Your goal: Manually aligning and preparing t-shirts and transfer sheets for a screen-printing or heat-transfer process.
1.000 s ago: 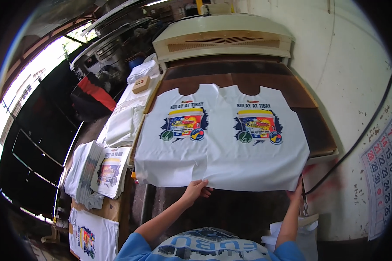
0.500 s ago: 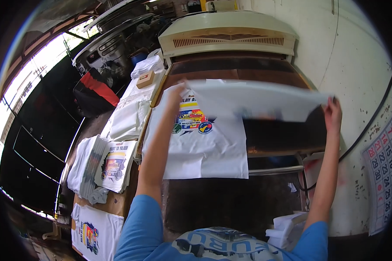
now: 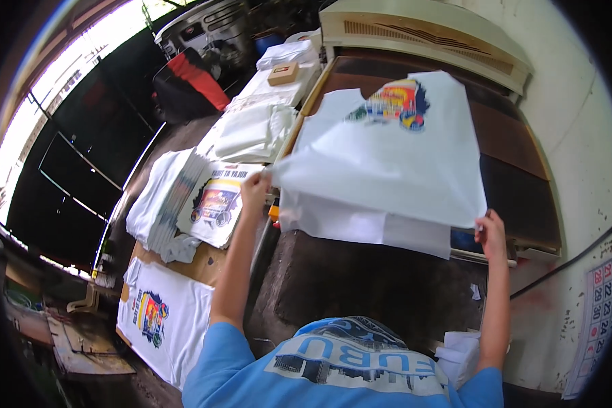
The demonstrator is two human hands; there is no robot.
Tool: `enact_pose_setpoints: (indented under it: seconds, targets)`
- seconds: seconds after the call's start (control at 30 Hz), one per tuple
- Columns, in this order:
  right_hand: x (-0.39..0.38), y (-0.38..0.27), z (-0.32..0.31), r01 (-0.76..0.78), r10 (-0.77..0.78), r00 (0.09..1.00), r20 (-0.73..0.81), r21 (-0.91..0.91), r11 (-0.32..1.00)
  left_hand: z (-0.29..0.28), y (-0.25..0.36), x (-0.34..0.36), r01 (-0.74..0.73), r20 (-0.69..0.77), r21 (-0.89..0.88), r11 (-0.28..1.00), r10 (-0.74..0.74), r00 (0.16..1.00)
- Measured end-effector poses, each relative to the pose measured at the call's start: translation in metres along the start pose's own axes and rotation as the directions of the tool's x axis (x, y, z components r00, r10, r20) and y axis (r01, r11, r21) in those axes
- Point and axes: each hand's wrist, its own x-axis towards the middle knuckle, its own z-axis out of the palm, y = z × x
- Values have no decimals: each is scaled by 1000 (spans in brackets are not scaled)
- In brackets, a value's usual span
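Note:
A white T-shirt [image 3: 387, 166] with a colourful print at its far end is stretched between my two hands. My left hand [image 3: 254, 192] pinches its near left corner, and my right hand [image 3: 491, 234] grips the near right corner. Beneath it, a second white T-shirt [image 3: 415, 234] lies on the dark belt [image 3: 517, 180] of a conveyor dryer [image 3: 421, 34], its near edge hanging over the front. The held shirt covers most of this lower one, including its print.
Left of the belt, a long table carries a stack of folded white shirts [image 3: 160, 197], a printed shirt [image 3: 214, 204], more white cloth [image 3: 248, 132] and a small cardboard box [image 3: 283, 73]. Another printed shirt [image 3: 163, 319] lies nearer me. A wall with a calendar [image 3: 595, 319] stands on the right.
The held shirt has swung from the right side of the belt over the lower shirt, spreading out with its print facing up. Both hands have come down toward me. The view has shifted left.

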Motion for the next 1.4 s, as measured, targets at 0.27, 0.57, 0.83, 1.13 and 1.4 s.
enact_pose_setpoints:
  seconds: [0.27,0.57,0.83,1.13,1.4]
  targets:
    - [-11,90,21,-286,244,952,-182,-260,922,-4,-115,-61,-14,40,468,884,-5,999]
    - [-34,81,25,-361,373,912,-169,95,928,13,-124,-51,-124,139,442,888,69,988]
    - [-40,69,36,-187,222,966,-132,238,953,15,-115,-49,-124,219,527,841,7,976]
    - [-44,134,34,-253,369,843,-392,317,914,5,-104,-71,19,155,413,911,-91,984]
    - [-34,125,18,-101,113,898,-424,51,994,-10,-50,-78,-7,-59,291,957,25,998]
